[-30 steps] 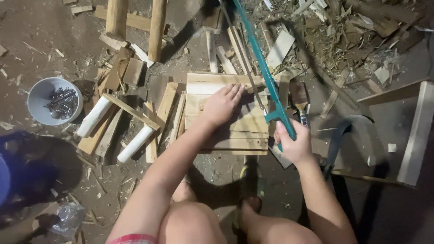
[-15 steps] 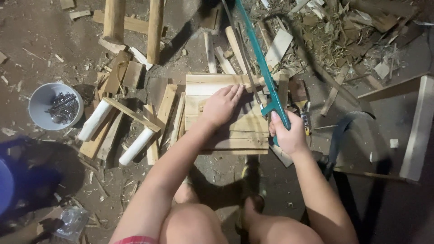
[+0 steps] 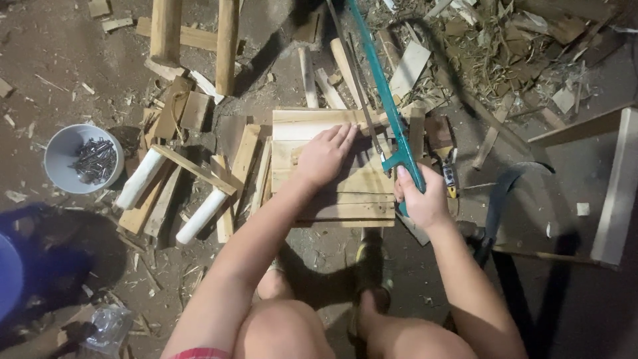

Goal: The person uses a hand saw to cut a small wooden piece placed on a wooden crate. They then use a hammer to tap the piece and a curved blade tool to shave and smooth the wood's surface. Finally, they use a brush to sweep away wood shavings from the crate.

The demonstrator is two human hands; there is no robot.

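Observation:
My left hand [image 3: 324, 156] lies flat, fingers together, on a small platform of pale wooden planks [image 3: 312, 125] on the dirt floor. It pins a thin wooden slat [image 3: 382, 118] that sticks out over the planks' right side. My right hand [image 3: 420, 199] grips the handle of a teal-framed hacksaw [image 3: 380, 86]. The saw's blade crosses the slat just right of my left fingertips, and its frame slants up toward the top of the view. My knees and one foot show at the bottom.
A grey bowl of nails [image 3: 83, 159] sits at the left. Two white rods [image 3: 174, 196] lie among wood offcuts. Two round posts [image 3: 196, 33] stand at the top. A curved sickle blade [image 3: 500, 199], a long board [image 3: 618, 186] and wood scraps lie at the right. A blue object [image 3: 10, 276] is at far left.
The saw has slid forward along the slat, away from me, and my right hand moved up with it. My left hand stayed pressed on the planks.

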